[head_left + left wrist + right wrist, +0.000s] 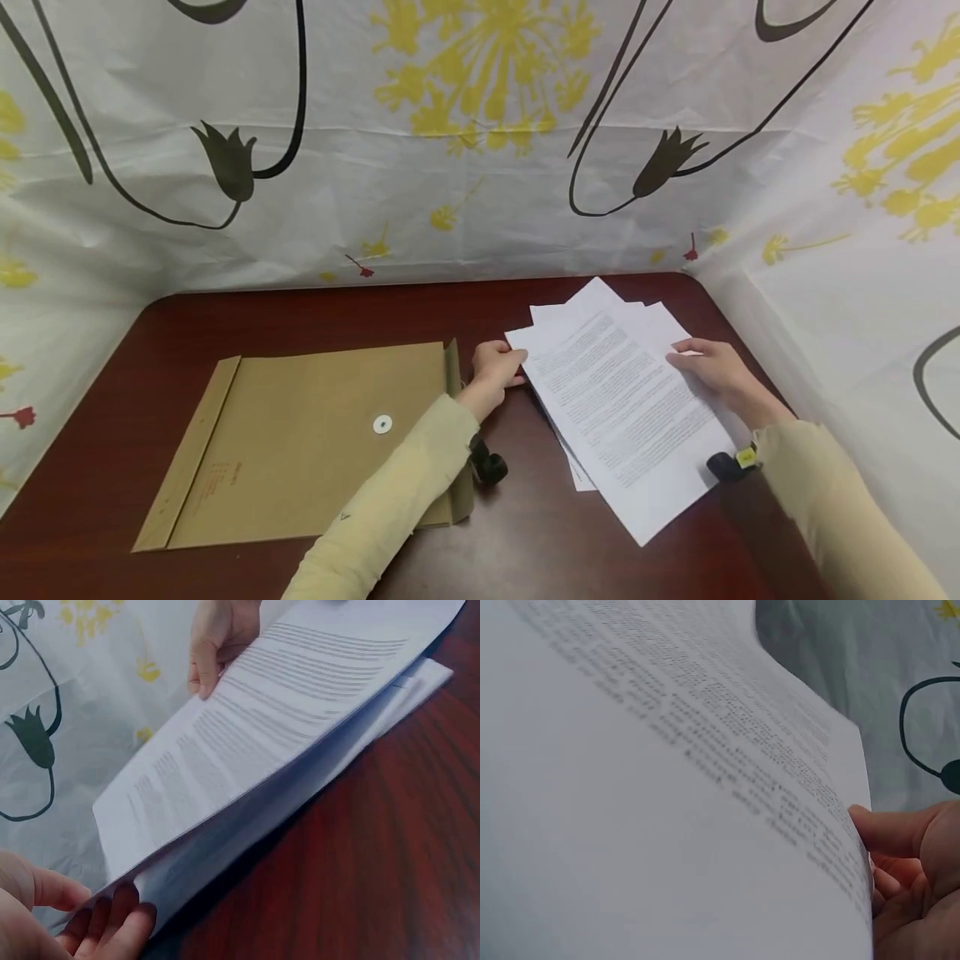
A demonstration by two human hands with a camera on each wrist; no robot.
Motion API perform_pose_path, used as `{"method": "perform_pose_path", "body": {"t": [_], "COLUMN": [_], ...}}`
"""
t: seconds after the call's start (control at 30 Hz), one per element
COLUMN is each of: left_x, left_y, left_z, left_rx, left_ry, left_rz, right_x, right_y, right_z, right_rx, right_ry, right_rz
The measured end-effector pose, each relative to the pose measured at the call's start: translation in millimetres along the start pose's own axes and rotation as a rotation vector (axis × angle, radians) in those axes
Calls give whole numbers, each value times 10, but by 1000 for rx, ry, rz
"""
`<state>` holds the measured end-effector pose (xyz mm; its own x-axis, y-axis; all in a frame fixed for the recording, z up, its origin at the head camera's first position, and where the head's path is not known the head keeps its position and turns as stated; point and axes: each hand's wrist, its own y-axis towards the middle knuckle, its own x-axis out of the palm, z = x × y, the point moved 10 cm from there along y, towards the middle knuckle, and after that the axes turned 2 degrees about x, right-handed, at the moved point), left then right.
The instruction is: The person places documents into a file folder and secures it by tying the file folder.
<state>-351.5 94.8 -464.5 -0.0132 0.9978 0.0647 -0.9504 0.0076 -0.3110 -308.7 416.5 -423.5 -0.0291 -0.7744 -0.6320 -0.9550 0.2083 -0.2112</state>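
Head view: from where I stand, a white cloth (pixel 337 208) hangs behind and on both sides, printed with yellow bursts and dark, curling stems. It surrounds a glossy red-brown table (pixel 517 542) with rounded far corners.

On the table's left half lies a flat brown envelope (pixel 315 433), a narrow flap (pixel 453 379) along its right edge. To the right of it, apart from it, are the papers (pixel 622 400), several sheets in an uneven fan, printed side up, with corners jutting out at the far end and one sheet's end peeking out at the lower left.

Two pale sleeves reach in, the left sleeve (pixel 397 492) crossing over the envelope, the right sleeve (pixel 832 492) coming from the table's right side.

The left hand (pixel 495 367) pinches the papers at their upper left corner; its wrist view shows the fingers beneath and a gap under the raised edge. The right hand (pixel 712 367) grips the right edge, thumb on the printed face, other fingers behind; there the page bows in a curve.

A dark gadget (pixel 487 467) sits at the left wrist, another at the right. Smallest of all, a white button (pixel 382 424) marks the envelope.
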Motion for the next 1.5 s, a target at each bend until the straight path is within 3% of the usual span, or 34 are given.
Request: {"method": "perform_pose_path", "body": {"t": [0.13,0.37,0.8,1.1,1.5], "left_x": [5,11,-290,-550,-910], "left_y": [-84,-221,-263,-228,-174], "left_z": [12,141,502,543,663], "left_rx": [3,30,168,164,173], "left_ry": [74,103,133,209,287], "left_rz": [-69,-184,-222,-228,-239], "right_x": [67,194,485,685,976], "right_y": [-117,-323,-611,-714,-856], "right_z": [111,92,-215,-410,-714], "right_rx": [79,85,12,0,-85], "right_ry": [162,263,346,390,439], "right_rz": [-21,-38,-143,-210,-340]}}
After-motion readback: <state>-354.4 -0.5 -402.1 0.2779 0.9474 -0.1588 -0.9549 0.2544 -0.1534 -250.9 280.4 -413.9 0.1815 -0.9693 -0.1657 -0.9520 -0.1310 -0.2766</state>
